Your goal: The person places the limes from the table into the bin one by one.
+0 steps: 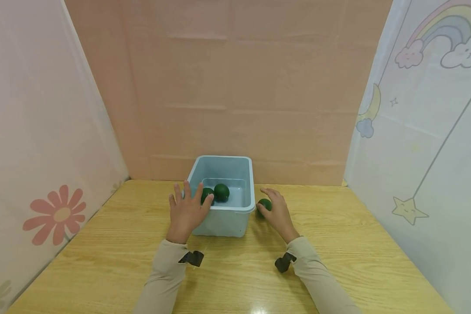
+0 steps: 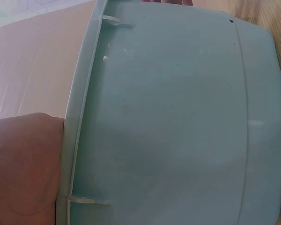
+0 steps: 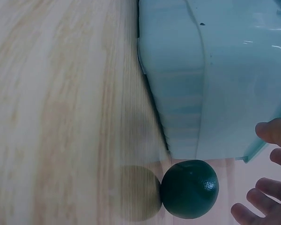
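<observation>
A light blue plastic bin [image 1: 220, 223] stands on the table, with two dark green, glossy balls inside, one ball [image 1: 221, 192] beside the other ball [image 1: 206, 195]. My left hand [image 1: 186, 214] is spread over the bin's near left corner and partly covers the nearer ball. In the left wrist view its palm side meets the bin's rim [image 2: 75, 122]. A third green ball [image 3: 189, 190] sits on the table just right of the bin. Around and above it is my right hand [image 1: 276, 216], fingers loosely bent; the right wrist view shows a gap between fingers and ball.
The wooden table [image 1: 322, 257] runs up to a peach-coloured cloth backdrop [image 1: 235, 87]. Printed cloth walls border it, the left wall [image 1: 23, 131] with flowers and the right wall [image 1: 447, 152] with a rainbow and star. A black wrist camera [image 1: 284, 262] sits on each sleeve.
</observation>
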`<state>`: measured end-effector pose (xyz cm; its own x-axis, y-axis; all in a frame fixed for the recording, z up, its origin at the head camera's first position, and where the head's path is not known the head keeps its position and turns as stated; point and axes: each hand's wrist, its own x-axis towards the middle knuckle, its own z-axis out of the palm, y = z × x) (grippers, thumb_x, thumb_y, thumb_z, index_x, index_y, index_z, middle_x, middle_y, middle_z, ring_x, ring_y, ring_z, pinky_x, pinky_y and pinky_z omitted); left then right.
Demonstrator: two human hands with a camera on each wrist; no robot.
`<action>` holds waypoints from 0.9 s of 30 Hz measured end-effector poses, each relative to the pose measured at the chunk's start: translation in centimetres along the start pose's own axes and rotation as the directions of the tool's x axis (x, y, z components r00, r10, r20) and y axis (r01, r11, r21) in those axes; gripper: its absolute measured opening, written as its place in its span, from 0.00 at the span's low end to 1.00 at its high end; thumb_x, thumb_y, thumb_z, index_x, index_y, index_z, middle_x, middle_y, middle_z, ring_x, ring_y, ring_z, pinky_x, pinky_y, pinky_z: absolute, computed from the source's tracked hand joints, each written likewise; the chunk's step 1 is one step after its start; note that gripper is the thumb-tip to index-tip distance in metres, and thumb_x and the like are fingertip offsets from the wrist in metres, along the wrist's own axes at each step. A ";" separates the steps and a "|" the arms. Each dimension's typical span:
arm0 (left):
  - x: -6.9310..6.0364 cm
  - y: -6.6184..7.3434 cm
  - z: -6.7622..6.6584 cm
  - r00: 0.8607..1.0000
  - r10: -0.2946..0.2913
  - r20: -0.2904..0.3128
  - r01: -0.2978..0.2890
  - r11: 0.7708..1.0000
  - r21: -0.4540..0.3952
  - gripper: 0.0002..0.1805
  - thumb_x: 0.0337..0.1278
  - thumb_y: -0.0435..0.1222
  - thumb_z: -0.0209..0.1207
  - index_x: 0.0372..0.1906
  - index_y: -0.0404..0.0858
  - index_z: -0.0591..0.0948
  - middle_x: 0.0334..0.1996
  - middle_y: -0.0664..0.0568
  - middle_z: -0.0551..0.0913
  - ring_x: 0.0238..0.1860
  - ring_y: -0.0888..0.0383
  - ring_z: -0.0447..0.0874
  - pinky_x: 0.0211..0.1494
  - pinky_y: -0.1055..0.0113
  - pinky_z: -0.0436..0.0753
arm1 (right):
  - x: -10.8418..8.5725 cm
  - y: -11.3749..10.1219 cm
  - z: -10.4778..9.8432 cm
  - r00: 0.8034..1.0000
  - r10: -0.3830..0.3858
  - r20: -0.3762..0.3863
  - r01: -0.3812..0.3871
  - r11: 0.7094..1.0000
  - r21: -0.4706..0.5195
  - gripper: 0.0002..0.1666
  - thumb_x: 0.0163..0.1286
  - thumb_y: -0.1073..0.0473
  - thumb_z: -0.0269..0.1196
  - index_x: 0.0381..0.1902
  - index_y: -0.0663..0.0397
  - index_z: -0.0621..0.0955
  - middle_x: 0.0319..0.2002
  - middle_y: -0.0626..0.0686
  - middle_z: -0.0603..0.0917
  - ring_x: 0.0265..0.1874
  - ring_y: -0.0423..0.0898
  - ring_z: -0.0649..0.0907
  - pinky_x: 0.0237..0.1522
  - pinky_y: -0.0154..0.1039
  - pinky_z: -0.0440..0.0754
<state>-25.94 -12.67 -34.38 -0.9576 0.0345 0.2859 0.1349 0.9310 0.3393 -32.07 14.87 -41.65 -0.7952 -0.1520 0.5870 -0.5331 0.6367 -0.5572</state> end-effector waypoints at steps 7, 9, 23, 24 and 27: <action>0.0 0.0 -0.1 1.000 0.000 -0.007 0.000 1.000 0.003 0.36 0.75 0.57 0.44 0.77 0.40 0.62 0.76 0.26 0.49 0.75 0.24 0.37 0.71 0.28 0.45 | 0.0 0.1 0.2 1.000 -0.020 -0.004 0.020 1.000 -0.016 0.32 0.63 0.65 0.72 0.63 0.65 0.77 0.62 0.69 0.75 0.63 0.68 0.73 0.62 0.68 0.69; 0.0 0.0 -0.1 1.000 0.001 -0.009 -0.001 1.000 0.008 0.36 0.75 0.57 0.44 0.77 0.40 0.63 0.75 0.26 0.50 0.75 0.24 0.37 0.71 0.28 0.45 | 0.0 0.2 0.3 1.000 -0.019 -0.003 0.019 1.000 -0.021 0.32 0.62 0.65 0.72 0.63 0.65 0.77 0.62 0.69 0.75 0.63 0.68 0.73 0.62 0.68 0.69; 0.0 -0.1 -0.1 1.000 0.009 -0.022 -0.009 1.000 0.019 0.36 0.75 0.57 0.44 0.77 0.40 0.63 0.75 0.26 0.52 0.75 0.24 0.40 0.70 0.28 0.48 | -0.1 0.6 0.6 0.999 0.031 0.036 -0.030 0.999 -0.018 0.31 0.64 0.64 0.71 0.64 0.65 0.76 0.63 0.70 0.73 0.64 0.69 0.71 0.63 0.67 0.68; 0.0 -0.1 -0.1 1.000 0.009 -0.022 -0.008 1.000 0.018 0.36 0.75 0.57 0.44 0.77 0.40 0.63 0.75 0.26 0.52 0.75 0.24 0.40 0.70 0.28 0.48 | -0.1 0.6 0.7 0.999 0.033 0.038 -0.032 0.999 -0.017 0.31 0.64 0.64 0.71 0.64 0.65 0.76 0.63 0.70 0.73 0.64 0.69 0.71 0.63 0.67 0.68; 0.0 -0.1 -0.1 1.000 0.008 -0.021 -0.007 1.000 0.019 0.36 0.75 0.57 0.44 0.77 0.40 0.63 0.75 0.26 0.52 0.75 0.24 0.40 0.70 0.28 0.48 | -0.1 0.7 0.8 0.998 0.043 0.043 -0.042 0.999 -0.016 0.31 0.64 0.65 0.71 0.64 0.65 0.76 0.63 0.70 0.74 0.64 0.69 0.71 0.64 0.66 0.68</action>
<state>-25.92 -12.77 -34.33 -0.9509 0.0342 0.3075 0.1372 0.9374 0.3200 -32.62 14.78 -42.54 -0.8289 -0.1572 0.5368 -0.4946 0.6542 -0.5721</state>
